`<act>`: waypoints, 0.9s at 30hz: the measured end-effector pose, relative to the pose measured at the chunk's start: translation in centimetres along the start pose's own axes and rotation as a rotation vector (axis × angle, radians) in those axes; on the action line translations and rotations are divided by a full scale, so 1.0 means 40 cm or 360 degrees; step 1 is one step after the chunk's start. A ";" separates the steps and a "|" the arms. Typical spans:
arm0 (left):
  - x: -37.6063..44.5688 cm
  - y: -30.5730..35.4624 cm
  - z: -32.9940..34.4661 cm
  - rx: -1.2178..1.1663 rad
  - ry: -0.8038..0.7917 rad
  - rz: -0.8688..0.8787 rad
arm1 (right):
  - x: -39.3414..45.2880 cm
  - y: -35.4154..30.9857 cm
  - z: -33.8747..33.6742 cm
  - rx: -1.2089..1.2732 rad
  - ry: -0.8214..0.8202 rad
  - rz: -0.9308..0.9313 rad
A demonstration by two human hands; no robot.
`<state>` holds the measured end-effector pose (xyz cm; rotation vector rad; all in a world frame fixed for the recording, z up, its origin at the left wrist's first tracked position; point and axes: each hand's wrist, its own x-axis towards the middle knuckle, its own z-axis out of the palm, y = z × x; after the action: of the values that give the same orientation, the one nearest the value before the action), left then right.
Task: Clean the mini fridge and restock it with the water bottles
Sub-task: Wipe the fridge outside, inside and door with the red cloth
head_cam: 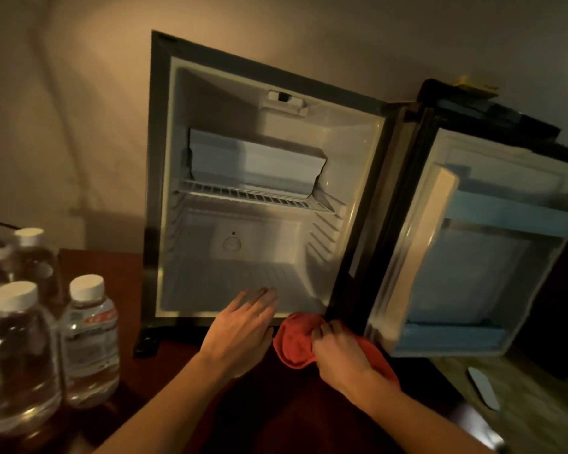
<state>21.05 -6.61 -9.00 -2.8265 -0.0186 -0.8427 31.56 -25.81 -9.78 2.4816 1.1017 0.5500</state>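
Gripping the red cloth (295, 347) in my right hand (338, 350), left hand (243, 326) flat with fingers together; the mini fridge (243, 280) floor lies straight ahead.

A black outer frame is seen on the boxy mini fridge (151, 178), while its moulded plastic interior is white, tinted yellowish by warm light. The thin wire shelf (259, 194) inside is white, as is the angular plastic freezer box (256, 162) above it. Pale blue shelf strips are carried by the white-lined open fridge door (473, 257), which is edged in black. A crumpled cloth (295, 345) of red-orange colour is gripped by the right hand (341, 355). White screw caps are borne by the clear plastic water bottles (89, 339), and a white label with red markings is shown on one. The wooden tabletop (112, 273) is dark reddish brown.
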 end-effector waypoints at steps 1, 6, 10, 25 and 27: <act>0.004 0.000 0.005 -0.0005 -0.0002 -0.0004 | 0.004 0.007 0.001 -0.0019 0.0002 -0.0031; 0.039 0.015 0.027 -0.0137 -0.0012 -0.0013 | 0.035 0.063 -0.022 -0.0203 0.0088 -0.0331; 0.061 0.015 0.033 -0.0144 0.0026 -0.0041 | 0.065 0.114 -0.121 -0.0181 0.0630 -0.0296; 0.094 -0.001 0.028 -0.0213 0.0048 -0.0118 | 0.189 0.376 -0.664 -0.0429 0.1163 0.0450; 0.099 -0.001 0.027 -0.0215 0.0055 -0.0121 | 0.191 0.367 -0.656 -0.0446 0.1011 0.0424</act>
<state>24.94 -6.54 -7.72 -2.9534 -0.0674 -0.9426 32.54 -24.66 21.20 2.2615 0.8069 1.5336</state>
